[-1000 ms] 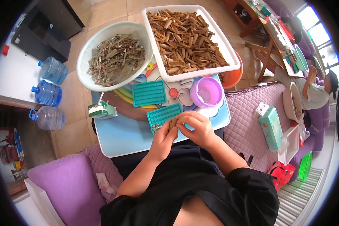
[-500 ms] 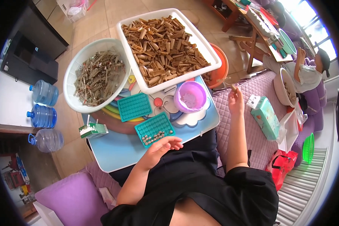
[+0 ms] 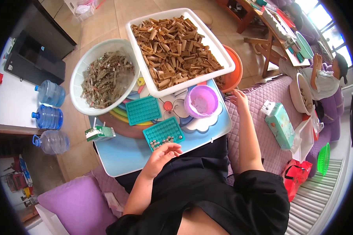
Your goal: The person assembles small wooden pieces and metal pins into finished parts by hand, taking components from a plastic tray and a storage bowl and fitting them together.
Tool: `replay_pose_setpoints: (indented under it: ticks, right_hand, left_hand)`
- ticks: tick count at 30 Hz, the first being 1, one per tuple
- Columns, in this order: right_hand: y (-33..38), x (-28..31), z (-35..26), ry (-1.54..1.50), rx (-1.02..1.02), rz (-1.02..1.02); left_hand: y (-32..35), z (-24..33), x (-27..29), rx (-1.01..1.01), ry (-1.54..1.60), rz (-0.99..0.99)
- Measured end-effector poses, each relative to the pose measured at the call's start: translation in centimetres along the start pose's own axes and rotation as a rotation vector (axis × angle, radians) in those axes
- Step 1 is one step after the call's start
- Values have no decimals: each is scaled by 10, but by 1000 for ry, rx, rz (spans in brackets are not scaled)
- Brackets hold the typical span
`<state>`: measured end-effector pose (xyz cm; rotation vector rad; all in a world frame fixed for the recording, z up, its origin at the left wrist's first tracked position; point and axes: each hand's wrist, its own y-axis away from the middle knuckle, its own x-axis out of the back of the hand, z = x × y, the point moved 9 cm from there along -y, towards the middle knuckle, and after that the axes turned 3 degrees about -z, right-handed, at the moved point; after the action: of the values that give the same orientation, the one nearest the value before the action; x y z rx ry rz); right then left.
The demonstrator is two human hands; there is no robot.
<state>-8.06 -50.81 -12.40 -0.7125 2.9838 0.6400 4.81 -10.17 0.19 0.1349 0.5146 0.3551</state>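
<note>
My left hand (image 3: pixel 159 157) hovers at the near edge of a teal tray (image 3: pixel 171 126) of small round cups. Its fingers are loosely bent, with the thumb apart, and nothing shows in them. Small silver balls (image 3: pixel 168 140) lie in the tray's nearer cups. Off the table's right side, my right hand (image 3: pixel 241 102) is open, fingers apart, beside an orange tub (image 3: pixel 236 74). I see nothing held in it. A second teal tray (image 3: pixel 143 110) and a purple tub (image 3: pixel 212 102) with pale contents stand on the blue table (image 3: pixel 129 156).
A white tray (image 3: pixel 228 69) heaped with brown half-tube pieces stands at the back. Left of it is a white basket (image 3: pixel 75 84) of tangled strips. A green carton (image 3: pixel 101 133) sits at the table's left. Another person (image 3: pixel 327 76) sits at the far right.
A small brown piece was in my right hand; it no longer shows there. That hand's fingers have spread towards the orange tub. My left hand has shifted slightly left.
</note>
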Motion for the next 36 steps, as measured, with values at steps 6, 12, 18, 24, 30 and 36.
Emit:
replay_pose_setpoints:
  ticks: [6, 12, 18, 24, 30, 36]
  right_hand:
    - [145, -84, -43, 722, 516, -397]
    - [209, -115, -27, 1082, 648, -662]
    - [201, -108, -13, 1143, 555, -710]
    - [199, -132, -63, 642, 290, -588]
    - [193, -190, -138, 980, 872, -455]
    - [183, -201, -147, 1058, 900, -376]
  left_hand:
    - [-4, -9, 0, 42, 61, -42]
    - [-10, -8, -3, 76, 60, -55]
    - [-5, -7, 7, 3, 61, -9]
    - [10, -13, 21, 60, 107, 64]
    - [12, -6, 24, 38, 66, 92]
    - [25, -4, 35, 6, 83, 150]
